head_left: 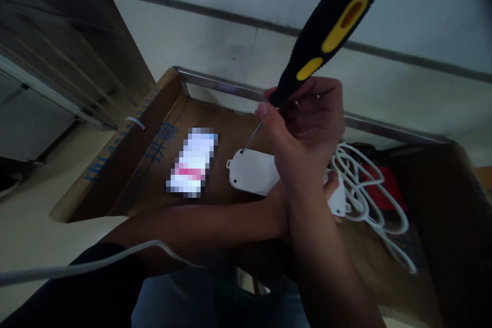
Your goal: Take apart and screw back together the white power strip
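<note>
My right hand (307, 123) is closed round a black and yellow screwdriver (330, 25), its handle pointing up and to the right. The thin shaft (251, 137) slants down to the left, and its tip rests at the near-left corner of a white power strip (251, 171). The strip lies flat on a brown cardboard sheet (154, 164). My left forearm crosses in from the left. My left hand (332, 185) is mostly hidden behind my right wrist, and one digit shows pressed on the strip's right part.
The strip's white cable (365, 189) lies coiled to the right over something red (388, 184). A blurred label (192, 161) lies left of the strip. A metal table rim (230, 84) runs behind, and a dark cabinet (57, 36) stands at left. Another white cable (96, 264) crosses the foreground.
</note>
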The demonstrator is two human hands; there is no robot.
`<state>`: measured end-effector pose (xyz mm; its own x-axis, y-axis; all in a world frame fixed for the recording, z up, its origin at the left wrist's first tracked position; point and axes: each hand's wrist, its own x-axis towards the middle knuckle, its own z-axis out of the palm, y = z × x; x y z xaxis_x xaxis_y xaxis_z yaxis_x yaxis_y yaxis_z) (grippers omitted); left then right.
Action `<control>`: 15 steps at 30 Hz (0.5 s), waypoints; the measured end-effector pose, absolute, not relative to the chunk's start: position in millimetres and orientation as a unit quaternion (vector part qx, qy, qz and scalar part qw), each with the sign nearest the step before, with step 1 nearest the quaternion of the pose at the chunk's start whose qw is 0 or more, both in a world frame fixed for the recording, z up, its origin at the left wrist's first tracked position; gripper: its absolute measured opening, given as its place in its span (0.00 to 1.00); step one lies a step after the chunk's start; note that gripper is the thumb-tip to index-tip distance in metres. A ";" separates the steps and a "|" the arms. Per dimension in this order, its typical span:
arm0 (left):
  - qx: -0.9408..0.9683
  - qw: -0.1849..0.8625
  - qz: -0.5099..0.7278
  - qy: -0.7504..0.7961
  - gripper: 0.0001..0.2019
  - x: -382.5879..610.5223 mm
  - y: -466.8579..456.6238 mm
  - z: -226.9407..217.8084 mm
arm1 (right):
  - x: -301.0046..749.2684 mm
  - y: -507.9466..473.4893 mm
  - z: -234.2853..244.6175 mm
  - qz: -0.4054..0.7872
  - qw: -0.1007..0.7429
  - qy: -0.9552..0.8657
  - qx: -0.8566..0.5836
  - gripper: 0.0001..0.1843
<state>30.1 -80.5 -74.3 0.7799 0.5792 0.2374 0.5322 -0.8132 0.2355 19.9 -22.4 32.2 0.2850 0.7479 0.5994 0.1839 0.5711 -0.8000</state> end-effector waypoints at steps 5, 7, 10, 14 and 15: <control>0.937 0.075 0.172 0.295 0.48 31.1 -81.2 -78.7 | 17.2 -24.1 29.2 0.191 0.687 -0.566 -0.413 0.17; 0.936 0.081 0.180 0.292 0.48 29.0 -81.6 -76.3 | 17.7 -24.6 28.4 0.171 0.681 -0.574 -0.422 0.16; 0.935 0.098 0.197 0.277 0.44 25.7 -81.6 -74.2 | 18.6 -27.8 28.5 0.156 0.646 -0.589 -0.460 0.13; 0.937 0.137 0.198 0.255 0.41 23.3 -80.2 -71.0 | 20.0 -32.4 27.3 0.156 0.619 -0.589 -0.496 0.14; 0.935 0.151 0.188 0.260 0.40 22.8 -79.7 -68.6 | 20.6 -32.9 26.3 0.158 0.618 -0.587 -0.499 0.14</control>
<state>22.8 -79.7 -68.6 0.7938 0.5432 0.2735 0.4297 -0.8192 0.3799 20.6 -32.9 26.3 0.2601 0.7812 0.5676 0.3904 0.4525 -0.8017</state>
